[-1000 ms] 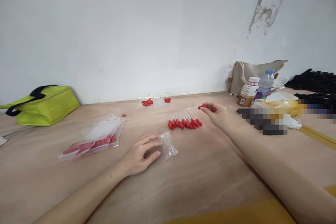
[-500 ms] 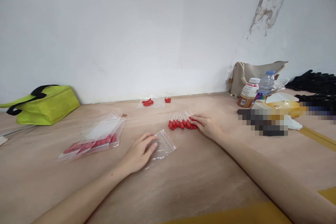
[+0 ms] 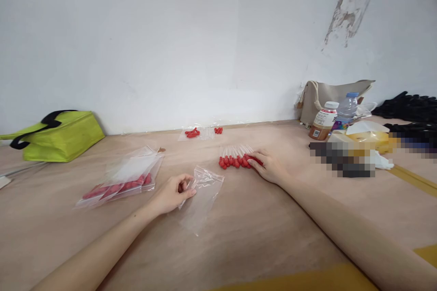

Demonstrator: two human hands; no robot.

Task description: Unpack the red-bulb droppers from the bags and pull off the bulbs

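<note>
My left hand [image 3: 172, 194] is curled, thumb and fingers pinching the left edge of a clear zip bag [image 3: 201, 204] that holds nothing. To the right of the bag lies a row of droppers [image 3: 235, 158] with clear tubes pointing away and red rubber bulbs towards me. At the right end of that row, the fingers of my right hand [image 3: 269, 167] close over some of the red bulbs, partly hiding them. Left of my left hand, several filled zip bags [image 3: 128, 175] lie overlapping, with red bulbs showing through the plastic.
Against the wall lie more red-bulbed droppers [image 3: 193, 132] on clear plastic. A lime-green bag [image 3: 64, 141] stands at the left. On the right are a drink bottle [image 3: 322, 122], a water bottle [image 3: 348, 108], a beige bag [image 3: 309, 100], a yellow packet [image 3: 370, 136] and black items [image 3: 409, 107].
My left hand has drawn back to the left and taken the clear bag's edge, and the bag has turned. My right hand has shifted slightly on the bulbs.
</note>
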